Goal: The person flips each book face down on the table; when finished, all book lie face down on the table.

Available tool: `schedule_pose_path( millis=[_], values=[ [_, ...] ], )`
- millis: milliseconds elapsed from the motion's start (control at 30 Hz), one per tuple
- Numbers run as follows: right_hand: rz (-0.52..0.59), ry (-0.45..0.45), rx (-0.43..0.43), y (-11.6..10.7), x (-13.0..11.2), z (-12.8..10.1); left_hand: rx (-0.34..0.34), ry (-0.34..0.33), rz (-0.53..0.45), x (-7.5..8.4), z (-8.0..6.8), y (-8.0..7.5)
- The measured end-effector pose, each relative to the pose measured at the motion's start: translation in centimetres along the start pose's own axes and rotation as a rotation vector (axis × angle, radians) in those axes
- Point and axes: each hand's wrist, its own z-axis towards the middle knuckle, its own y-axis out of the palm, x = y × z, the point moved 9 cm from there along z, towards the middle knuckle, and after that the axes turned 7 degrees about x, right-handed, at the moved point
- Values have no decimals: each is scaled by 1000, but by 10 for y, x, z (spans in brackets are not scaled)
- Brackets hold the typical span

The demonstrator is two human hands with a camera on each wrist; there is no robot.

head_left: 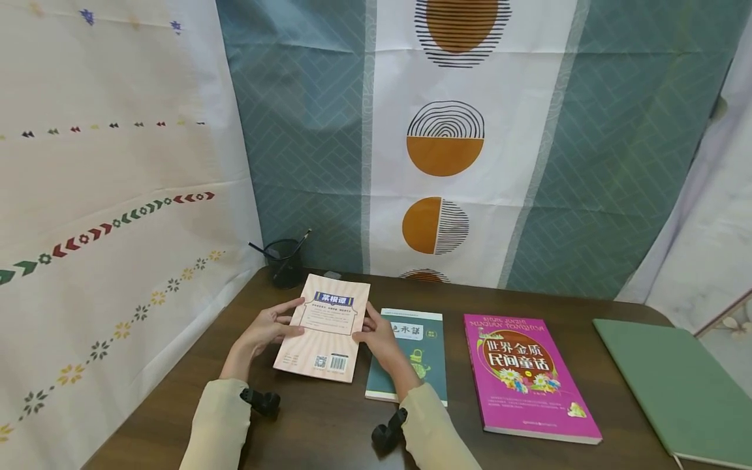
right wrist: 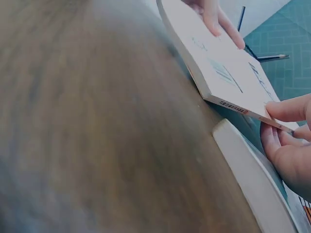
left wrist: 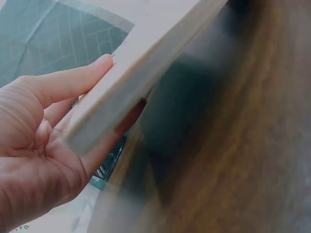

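Observation:
A small cream-pink book (head_left: 323,333) is held between both hands above the left part of the table, its barcode side facing up. On its left edge my left hand (head_left: 267,333) grips it, thumb on the upper cover and fingers beneath, as the left wrist view shows along the page block (left wrist: 131,82). My right hand (head_left: 378,336) pinches the opposite edge, at the spine (right wrist: 238,108). Under my right hand and forearm lies a teal-green book (head_left: 431,346), partly covered by them.
A magenta book (head_left: 529,385) lies right of the teal one. Farther right is a large green book or folder (head_left: 675,385). A black mesh pen holder (head_left: 284,264) with pens stands at the back left corner, by the hanging cloth (head_left: 311,130).

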Motion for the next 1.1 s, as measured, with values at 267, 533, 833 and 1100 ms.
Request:
schedule_pose_path(
  millis=[267,533,833,1100],
  values=[
    [-58,-21,6,2,0,4,38,12,73,-2,2,-5],
    [-200,-76,8,5,-3,0,121,9,199,-6,0,-8],
    [-242,-132,33,8,-8,-1,151,-20,227,-14,2,-12],
    [-234,-124,3,9,-3,-3,184,-6,287,-15,0,-15]
  ],
)
